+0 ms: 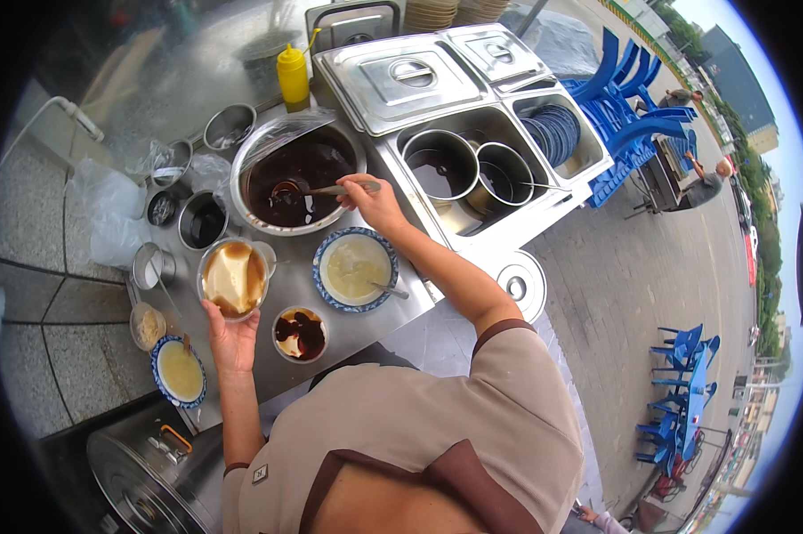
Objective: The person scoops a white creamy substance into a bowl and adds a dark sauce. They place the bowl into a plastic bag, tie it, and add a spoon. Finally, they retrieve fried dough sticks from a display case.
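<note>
My left hand point(233, 344) holds up a clear plastic bowl point(236, 277) of white, custard-like pudding with brown syrup around its edge. My right hand point(376, 205) grips the handle of a ladle point(331, 190), whose scoop sits in dark brown syrup point(318, 157). That syrup fills a large metal basin point(288, 231), partly covered by plastic film point(288, 130). Below the basin, a second small bowl point(301, 334) contains white pudding under dark syrup. To its upper right rests a blue-patterned bowl point(354, 270) of pale yellowish liquid, a spoon point(390, 290) leaning in it.
Small metal pots point(203, 220) and plastic bags point(118, 230) line the left side. Another blue-patterned bowl point(180, 372) stands near the counter's left edge. Behind are a yellow squeeze bottle point(292, 73) and a steel food well point(454, 227) with two pots. Blue chairs point(608, 133) are stacked beyond.
</note>
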Available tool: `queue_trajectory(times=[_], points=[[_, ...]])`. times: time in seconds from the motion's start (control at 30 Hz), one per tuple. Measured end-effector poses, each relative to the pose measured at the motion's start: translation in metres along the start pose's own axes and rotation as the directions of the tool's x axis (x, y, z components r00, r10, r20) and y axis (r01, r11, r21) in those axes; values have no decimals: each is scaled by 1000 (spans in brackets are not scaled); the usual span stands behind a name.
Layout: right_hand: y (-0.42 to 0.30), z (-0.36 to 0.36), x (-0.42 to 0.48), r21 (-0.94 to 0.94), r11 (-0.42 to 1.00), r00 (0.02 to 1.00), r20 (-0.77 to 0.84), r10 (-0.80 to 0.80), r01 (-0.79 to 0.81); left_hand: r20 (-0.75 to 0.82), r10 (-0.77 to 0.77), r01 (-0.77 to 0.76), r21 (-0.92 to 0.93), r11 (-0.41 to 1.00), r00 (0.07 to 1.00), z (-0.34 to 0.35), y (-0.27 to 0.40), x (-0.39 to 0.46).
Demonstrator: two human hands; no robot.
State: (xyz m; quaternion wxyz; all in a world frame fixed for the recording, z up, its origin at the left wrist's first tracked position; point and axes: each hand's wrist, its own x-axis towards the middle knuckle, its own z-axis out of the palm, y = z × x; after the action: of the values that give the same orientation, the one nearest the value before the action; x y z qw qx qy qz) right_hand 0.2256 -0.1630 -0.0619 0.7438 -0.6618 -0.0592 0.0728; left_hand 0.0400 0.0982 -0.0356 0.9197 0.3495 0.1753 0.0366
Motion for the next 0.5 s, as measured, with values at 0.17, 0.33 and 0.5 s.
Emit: queue_trajectory(times=[0.17, 0.33, 0.5], points=[[-9, -2, 0, -74, 995, 998, 10, 61, -60, -16, -15, 16, 19, 1000, 1000, -6, -3, 7], [-14, -12, 6, 159, 987, 997, -70, 45, -33, 6, -48, 47, 36, 998, 999, -4, -3, 11], [-45, -14, 12, 313, 948, 987, -119, 106, -64, 1, -27, 26, 43, 999, 1000, -11, -5, 16]])
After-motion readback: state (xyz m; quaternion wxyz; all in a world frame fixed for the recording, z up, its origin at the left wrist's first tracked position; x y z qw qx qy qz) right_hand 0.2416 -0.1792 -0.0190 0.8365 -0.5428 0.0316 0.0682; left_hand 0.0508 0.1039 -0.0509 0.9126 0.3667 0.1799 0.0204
